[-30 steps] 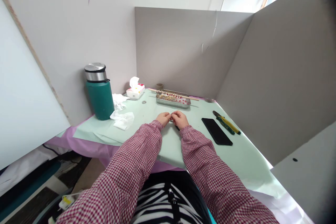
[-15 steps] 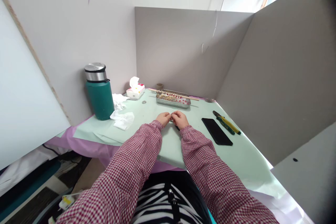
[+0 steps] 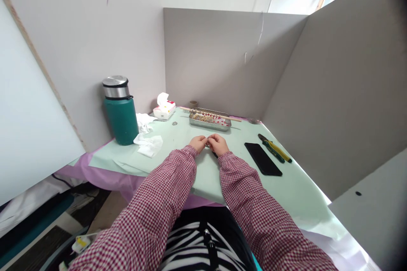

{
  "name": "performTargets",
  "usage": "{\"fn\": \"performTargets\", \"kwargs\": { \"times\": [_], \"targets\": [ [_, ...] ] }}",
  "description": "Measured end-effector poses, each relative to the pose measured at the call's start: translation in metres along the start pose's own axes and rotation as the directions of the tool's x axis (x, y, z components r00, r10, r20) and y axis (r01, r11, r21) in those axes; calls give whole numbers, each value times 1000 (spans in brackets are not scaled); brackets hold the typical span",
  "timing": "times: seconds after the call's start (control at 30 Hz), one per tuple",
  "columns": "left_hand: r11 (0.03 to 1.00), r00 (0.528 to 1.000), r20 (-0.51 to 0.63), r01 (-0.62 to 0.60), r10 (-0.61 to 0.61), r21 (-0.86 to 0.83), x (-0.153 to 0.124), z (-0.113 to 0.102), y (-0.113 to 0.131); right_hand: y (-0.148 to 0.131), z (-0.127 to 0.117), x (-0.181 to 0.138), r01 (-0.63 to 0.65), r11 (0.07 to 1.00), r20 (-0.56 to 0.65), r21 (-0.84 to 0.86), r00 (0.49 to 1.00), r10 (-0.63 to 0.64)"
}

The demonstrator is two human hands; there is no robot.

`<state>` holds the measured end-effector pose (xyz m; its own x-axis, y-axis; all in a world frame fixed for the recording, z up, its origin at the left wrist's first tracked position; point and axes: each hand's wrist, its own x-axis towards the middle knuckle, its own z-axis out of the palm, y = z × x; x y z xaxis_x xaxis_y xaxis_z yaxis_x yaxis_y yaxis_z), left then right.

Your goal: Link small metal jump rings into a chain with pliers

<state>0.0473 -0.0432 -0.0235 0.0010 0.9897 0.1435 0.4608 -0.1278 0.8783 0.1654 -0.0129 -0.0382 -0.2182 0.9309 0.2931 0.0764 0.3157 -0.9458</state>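
Note:
My left hand [image 3: 199, 143] and my right hand [image 3: 218, 144] meet fingertip to fingertip above the middle of the table. Both are closed in a pinch around something small, mostly hidden by the fingers, that I cannot make out. A dark object [image 3: 215, 154] shows in part beneath my right hand, against the wrist; its kind is unclear. Behind the hands stands a metal tray [image 3: 210, 125] holding small red and tan bits like beads. Across its top lies a thin wooden stick [image 3: 233, 119], with red beads along it.
At the left stand a green bottle [image 3: 120, 120], crumpled tissues [image 3: 149, 146] and a tissue pack [image 3: 164, 110]. To the right lie a black phone [image 3: 263, 159] and yellow-and-green-handled pliers [image 3: 276, 149]. Grey partitions [image 3: 219, 59] enclose the table [image 3: 178, 133]. A tape roll [image 3: 193, 103] sits behind the tray.

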Motion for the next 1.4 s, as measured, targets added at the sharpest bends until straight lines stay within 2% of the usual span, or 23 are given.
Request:
{"fn": "performTargets", "kwargs": {
  "times": [1.4],
  "targets": [
    [1000,1000,1,4,-4,6,1,1,-2,-3,1,-2,18,999,-11,-34,1000,-18]
  ]
}}
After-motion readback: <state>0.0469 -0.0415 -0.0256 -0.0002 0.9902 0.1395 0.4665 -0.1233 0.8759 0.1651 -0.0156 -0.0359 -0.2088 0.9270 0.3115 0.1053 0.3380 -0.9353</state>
